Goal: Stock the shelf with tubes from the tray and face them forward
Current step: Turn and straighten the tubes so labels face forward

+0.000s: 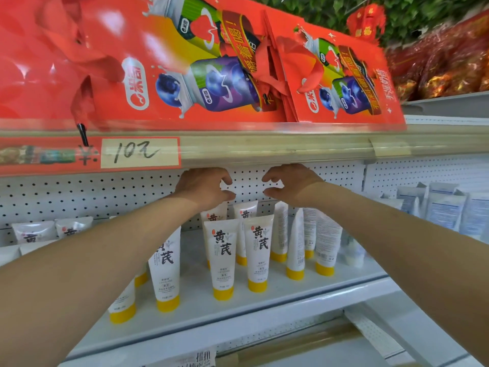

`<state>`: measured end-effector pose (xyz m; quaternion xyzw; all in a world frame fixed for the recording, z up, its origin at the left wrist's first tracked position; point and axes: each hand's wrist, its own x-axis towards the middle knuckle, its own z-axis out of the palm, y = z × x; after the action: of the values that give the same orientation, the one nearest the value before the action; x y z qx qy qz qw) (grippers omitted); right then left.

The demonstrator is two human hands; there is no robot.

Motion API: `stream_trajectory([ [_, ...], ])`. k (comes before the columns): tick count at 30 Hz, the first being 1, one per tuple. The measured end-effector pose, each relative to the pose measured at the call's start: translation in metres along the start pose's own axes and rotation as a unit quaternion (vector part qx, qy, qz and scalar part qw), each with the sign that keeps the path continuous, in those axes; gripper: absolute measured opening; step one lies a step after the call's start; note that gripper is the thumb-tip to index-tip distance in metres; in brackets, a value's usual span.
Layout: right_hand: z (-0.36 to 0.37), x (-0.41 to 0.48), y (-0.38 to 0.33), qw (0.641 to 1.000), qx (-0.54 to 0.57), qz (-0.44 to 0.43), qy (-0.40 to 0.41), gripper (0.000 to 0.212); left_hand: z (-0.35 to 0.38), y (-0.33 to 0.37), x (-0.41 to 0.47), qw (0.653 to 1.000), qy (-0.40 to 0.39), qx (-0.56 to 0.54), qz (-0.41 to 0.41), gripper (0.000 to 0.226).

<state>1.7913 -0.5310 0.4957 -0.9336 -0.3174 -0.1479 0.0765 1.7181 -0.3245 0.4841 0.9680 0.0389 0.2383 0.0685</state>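
**Hands.** Both are raised at the centre of the frame, just under the upper shelf edge and in front of the pegboard back. On the left hand the fingers and thumb are curved and parted, and nothing is held. The right hand has the same posture and is also empty.

**Stock.** The tray is not in view. The tubes stand on the white shelf below the hands, long axis upright, yellow caps down. The two front tubes at lower centre show their printed face forward. The tops of the rear row sit just beneath the fingertips of both hands.

**Finding.** Right of centre, the turned tubes show small print and a barcode.

**Judgement.** These need rotating about their upright axis. They lie below and to the right of the right hand, which is the nearer one. The left hand is better placed for the rear row at centre.
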Motion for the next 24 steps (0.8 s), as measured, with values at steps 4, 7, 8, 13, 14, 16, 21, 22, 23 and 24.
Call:
stream_trajectory([
  [4,-0.008,-0.03,0.032,0.999,-0.033,0.008,-0.015,0.047,-0.007,0.034,-0.005,1.0,-0.004,-0.003,-0.006,0.038],
  [7,-0.013,-0.048,0.059,1.0,-0.028,-0.014,-0.002,0.049,-0.006,0.06,-0.02,1.0,0.002,0.008,-0.021,0.038],
  [8,-0.014,-0.053,0.067,0.999,-0.022,-0.026,0.006,0.05,-0.005,0.068,-0.026,1.0,0.009,0.015,-0.025,0.037],
  [13,-0.014,-0.075,0.105,0.997,0.013,-0.069,0.015,0.047,0.006,0.111,-0.049,0.997,0.038,0.026,-0.057,0.037],
  [14,-0.017,-0.078,0.113,0.997,0.024,-0.072,0.01,0.047,0.007,0.119,-0.051,0.997,0.034,0.03,-0.063,0.038],
  [16,-0.028,-0.084,0.125,0.996,0.044,-0.075,-0.007,0.045,0.004,0.134,-0.05,0.997,0.025,0.02,-0.067,0.037],
  [21,-0.046,-0.081,0.122,0.992,0.036,-0.089,-0.077,0.036,-0.004,0.144,-0.056,0.998,-0.037,-0.035,-0.045,0.029],
  [22,-0.045,-0.08,0.119,0.992,0.044,-0.087,-0.085,0.035,-0.004,0.142,-0.057,0.997,-0.048,-0.047,-0.037,0.027],
  [23,-0.043,-0.079,0.116,0.991,0.049,-0.085,-0.09,0.034,-0.004,0.14,-0.059,0.996,-0.057,-0.055,-0.028,0.026],
  [24,-0.041,-0.079,0.113,0.991,0.053,-0.082,-0.093,0.034,-0.003,0.137,-0.059,0.996,-0.063,-0.058,-0.02,0.026],
])
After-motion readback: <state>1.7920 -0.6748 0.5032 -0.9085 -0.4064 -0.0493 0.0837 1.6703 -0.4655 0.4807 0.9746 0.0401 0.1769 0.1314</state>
